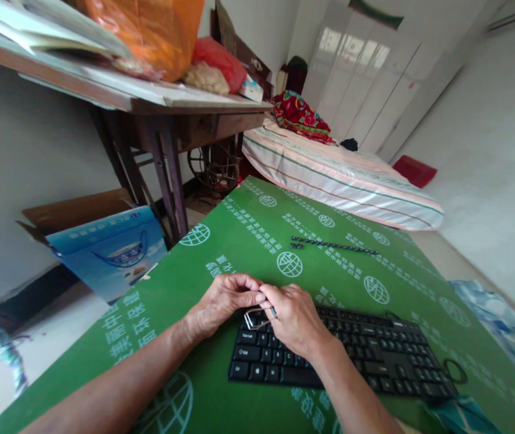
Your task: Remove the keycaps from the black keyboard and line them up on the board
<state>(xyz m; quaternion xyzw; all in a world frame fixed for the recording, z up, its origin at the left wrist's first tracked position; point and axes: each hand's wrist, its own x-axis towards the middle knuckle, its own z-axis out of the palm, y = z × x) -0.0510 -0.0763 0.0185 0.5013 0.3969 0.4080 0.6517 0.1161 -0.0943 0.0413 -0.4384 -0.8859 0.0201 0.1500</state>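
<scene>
My left hand (pixel 225 303) and my right hand (pixel 294 318) meet above the left end of a black keyboard (pixel 370 352). A thin wire loop tool that looks like a keycap puller (pixel 252 319) sticks out from my right hand, whose fingers are closed round it. The thumb and forefinger of my left hand are pinched together against the right fingertips; what is between them is hidden. Beyond the hands, a line of small black pieces (pixel 334 245), apparently keycaps, lies on the green board, with several more (pixel 296 246) beside its left end.
The keyboard lies on a green printed board (pixel 212 265). A wooden desk (pixel 203 123) with bags stands at the left, a blue carton (pixel 108 250) below it. A bed (pixel 343 175) is behind the board. A cable loop (pixel 455 371) is at the keyboard's right end.
</scene>
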